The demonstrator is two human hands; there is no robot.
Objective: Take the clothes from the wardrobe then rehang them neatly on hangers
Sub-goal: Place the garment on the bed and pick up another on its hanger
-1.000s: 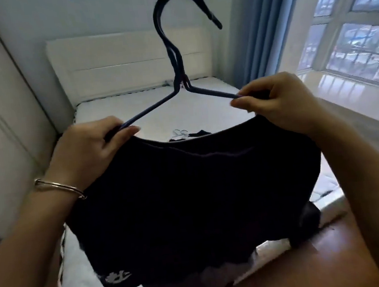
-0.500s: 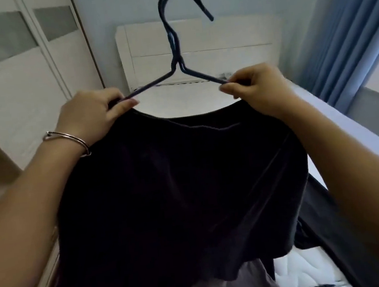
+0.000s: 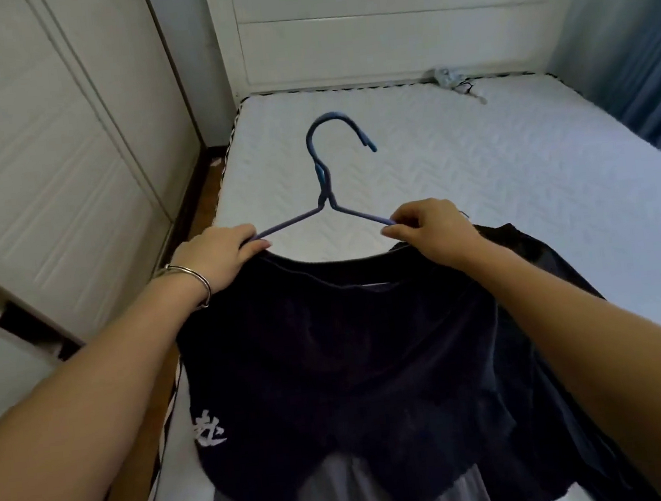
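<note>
Both hands, L (image 3: 219,254) & R (image 3: 428,227), pinch hanger (image 3: 325,193) arms w/ shorts (image 3: 344,363); long axis crosswise, hook toward bed (image 3: 515,157) head.

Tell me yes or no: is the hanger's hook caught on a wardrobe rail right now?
No, the hanger hook is free above the mattress, held by the left hand and right hand.
</note>
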